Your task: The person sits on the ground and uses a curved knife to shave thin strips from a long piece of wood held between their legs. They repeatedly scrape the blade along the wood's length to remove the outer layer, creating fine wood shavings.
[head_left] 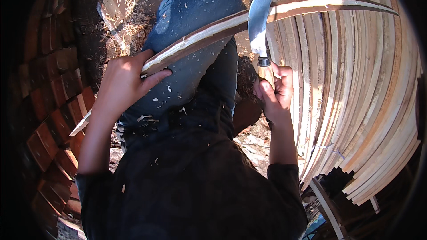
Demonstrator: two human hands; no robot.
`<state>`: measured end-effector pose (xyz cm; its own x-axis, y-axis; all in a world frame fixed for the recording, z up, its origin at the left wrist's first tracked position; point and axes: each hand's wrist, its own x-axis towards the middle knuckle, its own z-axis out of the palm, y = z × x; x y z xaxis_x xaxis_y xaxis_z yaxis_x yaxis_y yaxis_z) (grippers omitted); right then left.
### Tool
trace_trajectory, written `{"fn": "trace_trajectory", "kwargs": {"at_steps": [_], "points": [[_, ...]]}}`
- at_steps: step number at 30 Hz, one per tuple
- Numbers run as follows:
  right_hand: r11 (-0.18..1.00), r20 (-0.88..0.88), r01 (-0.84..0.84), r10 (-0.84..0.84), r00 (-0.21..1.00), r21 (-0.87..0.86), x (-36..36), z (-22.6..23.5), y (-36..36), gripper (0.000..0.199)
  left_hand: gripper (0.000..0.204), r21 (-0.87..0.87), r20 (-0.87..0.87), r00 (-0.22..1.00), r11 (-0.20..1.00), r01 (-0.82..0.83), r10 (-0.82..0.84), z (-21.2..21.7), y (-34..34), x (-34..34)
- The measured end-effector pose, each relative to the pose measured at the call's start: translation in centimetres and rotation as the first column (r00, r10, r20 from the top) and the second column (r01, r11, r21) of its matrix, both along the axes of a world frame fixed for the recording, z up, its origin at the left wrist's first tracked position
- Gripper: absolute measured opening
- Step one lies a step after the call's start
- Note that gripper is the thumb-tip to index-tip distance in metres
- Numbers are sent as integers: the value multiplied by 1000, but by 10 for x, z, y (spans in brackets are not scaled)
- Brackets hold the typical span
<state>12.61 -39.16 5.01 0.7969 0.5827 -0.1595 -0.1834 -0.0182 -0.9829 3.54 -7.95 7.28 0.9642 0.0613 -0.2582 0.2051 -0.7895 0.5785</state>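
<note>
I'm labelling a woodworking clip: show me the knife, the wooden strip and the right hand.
Knife [257, 33]: head view, on the blade.
Wooden strip [195, 38]: head view, on the length above the leg.
Right hand [276, 98]: head view, mid-hand.

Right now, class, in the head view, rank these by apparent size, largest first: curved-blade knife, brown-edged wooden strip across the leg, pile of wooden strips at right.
1. Pile of wooden strips
2. Brown-edged wooden strip
3. Curved-blade knife
</note>
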Motion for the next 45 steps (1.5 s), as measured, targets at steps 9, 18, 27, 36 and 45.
{"fn": "trace_trajectory", "kwargs": {"at_steps": [9,18,27,36,45], "points": [[952,88,225,-248,965,208,9,-13,-13,28,44,34,83,996,999,15,-18,0,-1,-1],[990,269,-62,96,958,-130,-3,-8,7,37,44,37,72,997,999,22,-25,-1,-2,1],[981,120,-123,142,983,-152,-19,-3,10,45,42,-54,4,1000,999,8,-8,-3,1,5],[947,-26,-43,37,999,-318,-78,-14,43,33,41,-71,10,1000,997,-2,3,-6,-1,3],[913,373,317,-209,904,-257,-1,13,45,32,33,188,117,993,981,-39,17,-8,-18,-13]]}}
